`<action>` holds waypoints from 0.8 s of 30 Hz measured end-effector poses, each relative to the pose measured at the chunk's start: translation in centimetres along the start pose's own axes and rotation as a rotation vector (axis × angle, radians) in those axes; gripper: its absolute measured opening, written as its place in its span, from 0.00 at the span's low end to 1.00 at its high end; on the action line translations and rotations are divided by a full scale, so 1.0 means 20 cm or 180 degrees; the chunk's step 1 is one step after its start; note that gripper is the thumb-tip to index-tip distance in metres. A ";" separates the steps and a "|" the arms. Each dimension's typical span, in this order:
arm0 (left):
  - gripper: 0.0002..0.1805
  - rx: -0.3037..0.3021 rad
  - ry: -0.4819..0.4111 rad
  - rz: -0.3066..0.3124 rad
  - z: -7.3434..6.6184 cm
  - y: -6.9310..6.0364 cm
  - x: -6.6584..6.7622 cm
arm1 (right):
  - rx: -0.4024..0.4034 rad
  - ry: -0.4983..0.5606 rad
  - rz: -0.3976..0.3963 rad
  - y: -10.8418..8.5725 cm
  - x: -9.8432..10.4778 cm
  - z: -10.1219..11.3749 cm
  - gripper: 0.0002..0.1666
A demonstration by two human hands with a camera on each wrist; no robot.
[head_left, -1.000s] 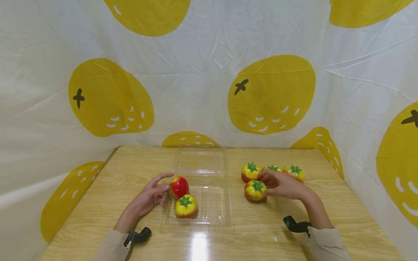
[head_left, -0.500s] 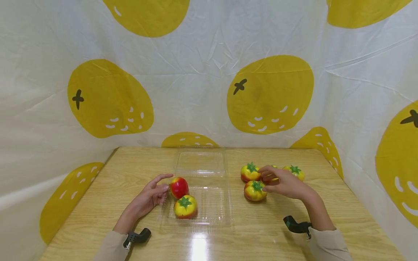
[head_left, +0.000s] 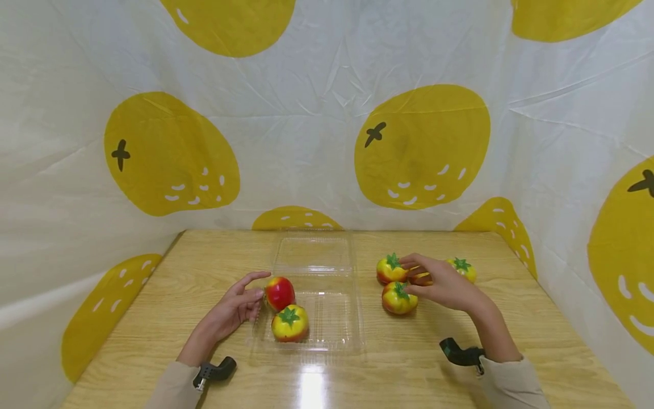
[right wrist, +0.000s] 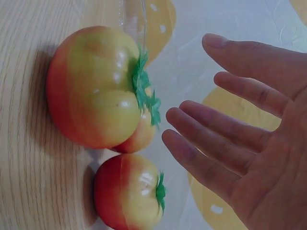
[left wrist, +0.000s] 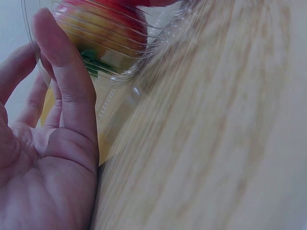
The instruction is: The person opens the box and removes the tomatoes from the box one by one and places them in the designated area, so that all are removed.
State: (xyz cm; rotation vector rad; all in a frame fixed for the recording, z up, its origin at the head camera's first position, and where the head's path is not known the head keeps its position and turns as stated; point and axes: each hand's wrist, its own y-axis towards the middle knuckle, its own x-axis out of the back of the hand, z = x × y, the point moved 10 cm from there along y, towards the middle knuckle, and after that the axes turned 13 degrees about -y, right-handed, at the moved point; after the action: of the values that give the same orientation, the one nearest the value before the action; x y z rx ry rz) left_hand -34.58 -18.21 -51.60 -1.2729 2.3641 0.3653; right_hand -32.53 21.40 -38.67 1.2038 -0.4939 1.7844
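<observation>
A clear hinged container (head_left: 332, 318) lies unfolded on the table. In its left part sit a red fruit (head_left: 280, 293) on its side and a yellow-red one (head_left: 290, 325) with its green leaves up. My left hand (head_left: 235, 307) rests at the container's left edge, thumb and fingers relaxed, touching its ribbed wall (left wrist: 112, 28). Over the fruits on the right hovers my right hand (head_left: 441, 282), its fingers spread and holding nothing. Below it are a near fruit (head_left: 398, 299) and a back-left one (head_left: 390, 270); another is mostly hidden behind the fingers. The right wrist view shows a gap between hand (right wrist: 240, 129) and fruit (right wrist: 96, 88).
One more yellow-red fruit (head_left: 464, 269) sits to the right of my right hand. The container's lid (head_left: 314, 254) lies flat toward the back. A white cloth (head_left: 296, 159) printed with yellow fruit shapes hangs behind and beside the wooden table (head_left: 214, 255).
My right hand has shifted slightly left and up over the fruits, covering more of the middle one at the back. The left hand and the fruits have stayed in place.
</observation>
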 end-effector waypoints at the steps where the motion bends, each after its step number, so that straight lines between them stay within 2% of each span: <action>1: 0.26 -0.0003 -0.0005 0.0000 0.00 0.00 0.00 | 0.0007 0.0005 -0.0004 0.00 0.00 0.01 0.30; 11: 0.25 -0.0041 -0.0037 0.0053 0.00 0.00 -0.01 | 0.0168 0.0011 -0.0047 0.06 0.00 0.13 0.29; 18: 0.25 -0.0070 -0.0015 0.0064 0.00 0.00 -0.01 | 0.0321 -0.0121 -0.0025 0.14 -0.01 0.24 0.30; 24: 0.26 -0.0042 -0.0016 0.0041 0.00 0.00 -0.01 | 0.0414 -0.0263 0.0105 0.24 -0.04 0.35 0.31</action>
State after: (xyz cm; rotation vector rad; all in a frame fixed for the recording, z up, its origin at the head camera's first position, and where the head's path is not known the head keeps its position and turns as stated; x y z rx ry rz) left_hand -34.55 -18.08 -51.47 -1.2617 2.3705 0.3883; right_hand -32.91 13.53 -35.56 1.3710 -0.4530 1.8234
